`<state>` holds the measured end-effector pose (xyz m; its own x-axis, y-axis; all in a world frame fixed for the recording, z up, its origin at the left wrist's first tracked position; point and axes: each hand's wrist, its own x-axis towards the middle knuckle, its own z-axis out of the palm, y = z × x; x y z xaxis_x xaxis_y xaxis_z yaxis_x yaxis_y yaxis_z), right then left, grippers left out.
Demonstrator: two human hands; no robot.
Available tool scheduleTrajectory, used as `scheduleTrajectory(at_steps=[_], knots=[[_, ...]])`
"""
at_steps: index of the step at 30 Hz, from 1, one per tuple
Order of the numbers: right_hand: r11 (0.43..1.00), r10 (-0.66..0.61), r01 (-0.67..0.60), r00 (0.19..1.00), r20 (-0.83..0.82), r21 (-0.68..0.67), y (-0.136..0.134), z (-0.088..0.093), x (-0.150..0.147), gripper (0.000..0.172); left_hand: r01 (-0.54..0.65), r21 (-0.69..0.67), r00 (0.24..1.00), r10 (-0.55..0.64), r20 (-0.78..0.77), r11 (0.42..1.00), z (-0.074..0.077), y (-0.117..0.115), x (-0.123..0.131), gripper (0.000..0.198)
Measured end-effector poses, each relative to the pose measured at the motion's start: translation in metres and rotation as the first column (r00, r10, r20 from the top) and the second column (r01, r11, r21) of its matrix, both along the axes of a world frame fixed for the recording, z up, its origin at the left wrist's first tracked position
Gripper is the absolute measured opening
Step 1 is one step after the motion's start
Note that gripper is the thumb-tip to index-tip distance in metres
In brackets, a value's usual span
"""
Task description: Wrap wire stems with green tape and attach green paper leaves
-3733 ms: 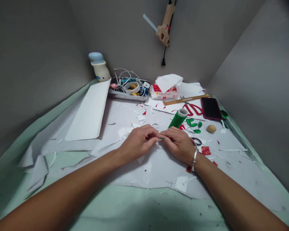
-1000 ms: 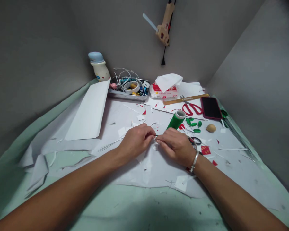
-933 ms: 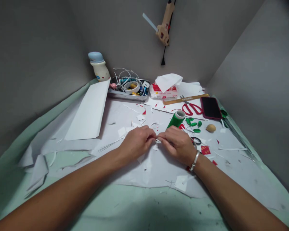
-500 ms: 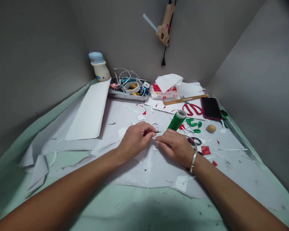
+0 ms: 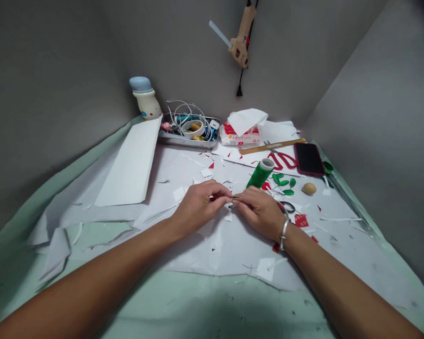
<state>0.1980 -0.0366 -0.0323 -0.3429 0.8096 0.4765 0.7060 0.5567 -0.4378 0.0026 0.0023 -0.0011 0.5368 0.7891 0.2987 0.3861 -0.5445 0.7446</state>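
Over the middle of the white paper, my left hand (image 5: 203, 203) is closed in a pinch on a small, thin green piece (image 5: 236, 197). My right hand (image 5: 263, 209), with a silver bangle at its wrist, meets it from the other side. Its thumb and forefinger are closed at the other end of that piece, whose exact shape is mostly hidden by the fingertips. Just behind the right hand stands a spool of green thread (image 5: 260, 174), slightly tilted. To its right lie several green leaf shapes (image 5: 283, 183) on thin stems. Black-handled scissors (image 5: 288, 206) lie partly under the right hand.
Paper scraps and red bits litter the white sheet (image 5: 194, 256). Farther back are a metal tray (image 5: 189, 140) of supplies, a tissue pack (image 5: 240, 136), red-handled scissors (image 5: 282, 160) and a phone (image 5: 309, 159). A folded white card (image 5: 129, 165) is at left; a glue gun (image 5: 240, 47) hangs behind.
My right hand has risen slightly, and its fingertips have come up to the green piece held by my left hand. The left hand has barely moved.
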Motion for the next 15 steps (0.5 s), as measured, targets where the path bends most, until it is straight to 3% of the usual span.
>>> scheduleTrajectory(at_steps=[5,10,15], knots=[[0.995,0.065,-0.072,0.993,0.094,0.068,-0.0069,0.0024,-0.0053,0.018,-0.073,0.099,0.989,0.085,-0.120,0.992,-0.0036,0.0015,-0.0015,0.012],[0.992,-0.019,0.011,0.998,0.060,0.127,-0.0057,0.0081,-0.0032,0.019,0.102,0.142,0.963,-0.062,-0.264,0.985,-0.0094,0.0005,-0.0014,0.016],[0.997,-0.047,0.048,0.999,-0.014,0.057,0.0002,0.0043,0.0010,0.019,0.128,0.001,0.987,-0.127,-0.094,0.992,-0.0019,-0.0015,-0.0002,0.010]])
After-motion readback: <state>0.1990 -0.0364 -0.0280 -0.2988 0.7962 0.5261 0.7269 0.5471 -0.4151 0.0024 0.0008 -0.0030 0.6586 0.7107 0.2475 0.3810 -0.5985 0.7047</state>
